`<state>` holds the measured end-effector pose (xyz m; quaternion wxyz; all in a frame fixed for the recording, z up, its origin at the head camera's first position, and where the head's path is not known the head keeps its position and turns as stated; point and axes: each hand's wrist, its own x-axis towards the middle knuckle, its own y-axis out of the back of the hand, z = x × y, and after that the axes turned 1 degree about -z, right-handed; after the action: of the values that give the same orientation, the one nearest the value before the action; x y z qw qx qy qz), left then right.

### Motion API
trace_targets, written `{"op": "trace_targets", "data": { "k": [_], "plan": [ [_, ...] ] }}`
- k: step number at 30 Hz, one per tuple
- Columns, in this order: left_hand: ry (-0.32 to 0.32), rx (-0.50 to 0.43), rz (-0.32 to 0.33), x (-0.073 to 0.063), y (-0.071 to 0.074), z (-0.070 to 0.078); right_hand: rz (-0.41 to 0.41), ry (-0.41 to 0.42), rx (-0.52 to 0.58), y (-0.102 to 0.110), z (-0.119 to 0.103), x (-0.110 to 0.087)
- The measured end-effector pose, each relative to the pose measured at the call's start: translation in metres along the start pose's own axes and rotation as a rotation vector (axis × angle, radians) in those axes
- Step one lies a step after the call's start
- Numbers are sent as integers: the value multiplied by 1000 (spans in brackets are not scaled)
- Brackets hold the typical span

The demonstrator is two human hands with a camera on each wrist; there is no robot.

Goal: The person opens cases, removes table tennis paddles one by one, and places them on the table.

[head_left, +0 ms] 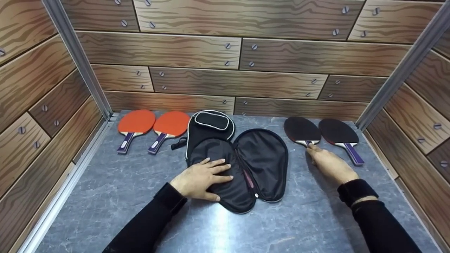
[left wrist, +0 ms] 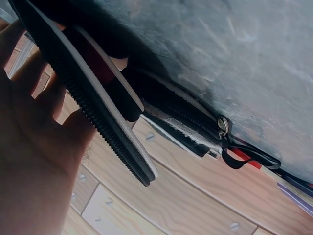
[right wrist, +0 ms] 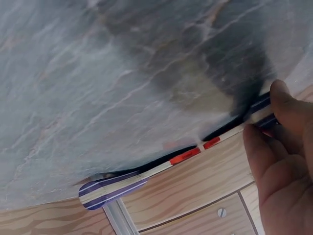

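Observation:
My left hand (head_left: 202, 179) lies with fingers spread on one half of an unzipped black paddle case (head_left: 236, 200). The case's other half (head_left: 265, 161) is folded out to the right, and a reddish strip shows in the gap. In the left wrist view, the toothed zipper edge (left wrist: 105, 129) runs beside the fingers. At the right, my right hand (head_left: 332, 165) pinches the handle of a black table tennis paddle (head_left: 302, 130), lying face up. The right wrist view shows thumb and fingers on its striped handle (right wrist: 261, 110); the hand covers most of that handle.
A second black case (head_left: 197, 131) with white piping lies behind, partly under the first. Two red paddles (head_left: 137, 121) (head_left: 172, 123) lie at the back left. Another black paddle (head_left: 339, 131) lies right of the pinched one. Wood-patterned walls (head_left: 239, 52) enclose the grey marbled table (head_left: 116, 196).

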<state>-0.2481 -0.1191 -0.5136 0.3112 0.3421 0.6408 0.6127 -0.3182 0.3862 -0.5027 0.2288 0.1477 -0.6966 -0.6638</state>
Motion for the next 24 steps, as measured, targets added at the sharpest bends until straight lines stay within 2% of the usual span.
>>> {"op": "trace_targets", "data": {
  "k": [7,16,21,24],
  "plan": [
    [-8,0,-1,0,2,-2,12,-4,92,10,-21,12],
    [-10,-7,-6,0,5,-5,51,123,117,10,-57,23],
    [2,-27,-42,-1,5,-6,39,182,151,2,-64,26],
    [3,-31,-51,-2,6,-7,5,216,180,-4,-64,27]
  ]
}}
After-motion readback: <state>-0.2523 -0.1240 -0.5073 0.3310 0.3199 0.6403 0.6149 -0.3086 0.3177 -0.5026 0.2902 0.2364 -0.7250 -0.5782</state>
